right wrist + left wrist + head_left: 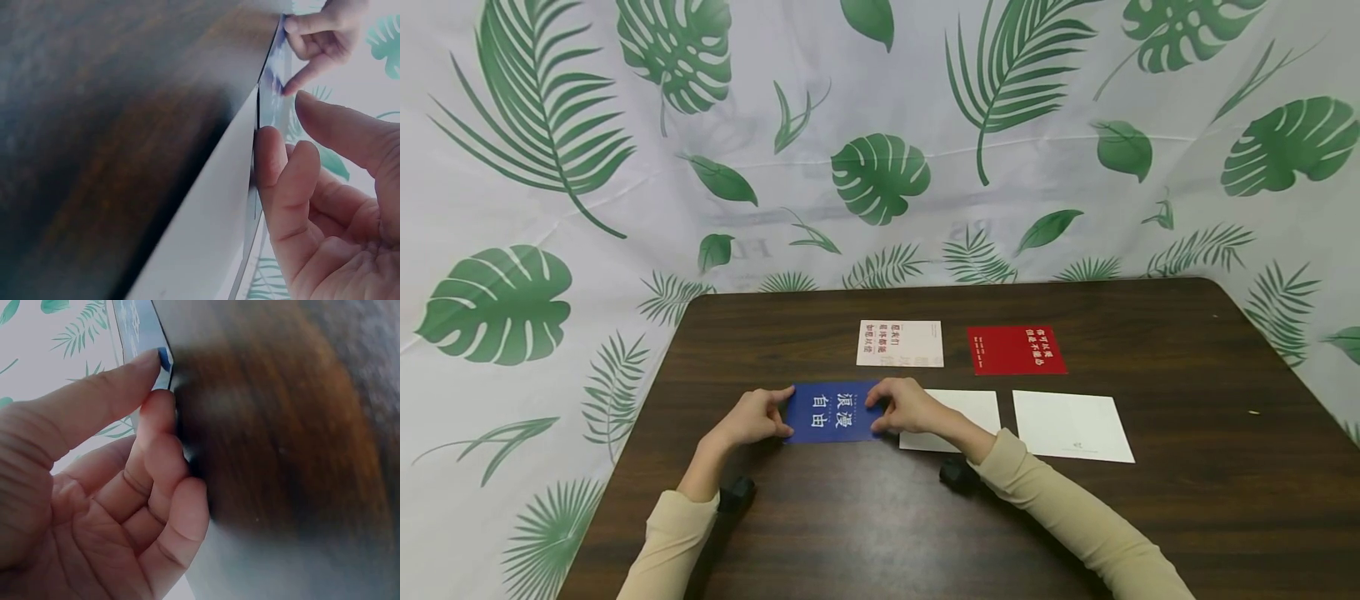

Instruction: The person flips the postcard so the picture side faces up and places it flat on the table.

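A blue card (831, 412) with white characters lies on the dark wooden table, between the two hands. My left hand (758, 417) pinches its left edge; in the left wrist view the thumb (140, 369) covers the card's near corner and a sliver of blue shows past the tip. My right hand (910, 408) is at the card's right edge with relaxed, bent fingers. The right wrist view has the right thumb (319, 115) raised apart from the fingers, whose tips rest low by the cards. A white card (970, 408) lies partly hidden beneath the right hand and wrist.
Behind stand a white card with red print (910, 343) and a red card (1017, 350), both flat. Another white card (1071, 425) lies to the right. A leaf-patterned curtain (880, 100) hangs behind the table (850, 525). Dark wrist devices (958, 473) sit under both forearms.
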Available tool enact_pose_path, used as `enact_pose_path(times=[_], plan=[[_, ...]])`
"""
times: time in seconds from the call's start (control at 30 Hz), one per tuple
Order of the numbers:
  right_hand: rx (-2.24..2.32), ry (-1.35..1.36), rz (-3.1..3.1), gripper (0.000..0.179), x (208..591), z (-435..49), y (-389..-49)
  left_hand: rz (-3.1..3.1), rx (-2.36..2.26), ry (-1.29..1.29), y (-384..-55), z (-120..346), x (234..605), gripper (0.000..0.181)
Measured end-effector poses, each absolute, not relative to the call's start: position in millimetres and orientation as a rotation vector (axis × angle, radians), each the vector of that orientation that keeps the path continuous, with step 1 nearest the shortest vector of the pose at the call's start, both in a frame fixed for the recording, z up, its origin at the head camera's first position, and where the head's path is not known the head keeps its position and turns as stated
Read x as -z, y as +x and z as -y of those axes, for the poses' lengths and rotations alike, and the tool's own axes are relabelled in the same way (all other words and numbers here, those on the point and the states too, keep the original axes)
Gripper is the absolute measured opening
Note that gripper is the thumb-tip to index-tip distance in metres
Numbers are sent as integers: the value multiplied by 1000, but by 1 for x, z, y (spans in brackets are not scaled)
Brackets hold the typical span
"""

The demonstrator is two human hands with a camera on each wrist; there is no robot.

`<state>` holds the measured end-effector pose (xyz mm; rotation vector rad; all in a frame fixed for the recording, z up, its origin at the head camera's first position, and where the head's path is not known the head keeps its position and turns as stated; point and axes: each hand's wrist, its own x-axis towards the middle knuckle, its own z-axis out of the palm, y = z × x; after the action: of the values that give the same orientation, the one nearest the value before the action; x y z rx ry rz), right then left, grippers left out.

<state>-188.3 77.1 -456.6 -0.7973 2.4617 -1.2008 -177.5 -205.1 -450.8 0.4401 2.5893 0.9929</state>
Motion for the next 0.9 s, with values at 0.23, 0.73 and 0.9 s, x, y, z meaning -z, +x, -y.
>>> enact_pose_path(times=[0.23,0.73,0.9], plan=[[1212,-796,-2450,30,457,-77,-187,-2606,-990,393,-177,204,450,70],[1212,-840,-2424,38,445,-96,-195,-2643,-1211,582,-183,191,447,41],[1246,-796,-2437,39,437,-104,-195,-2623,-1273,622,-184,178,443,31]])
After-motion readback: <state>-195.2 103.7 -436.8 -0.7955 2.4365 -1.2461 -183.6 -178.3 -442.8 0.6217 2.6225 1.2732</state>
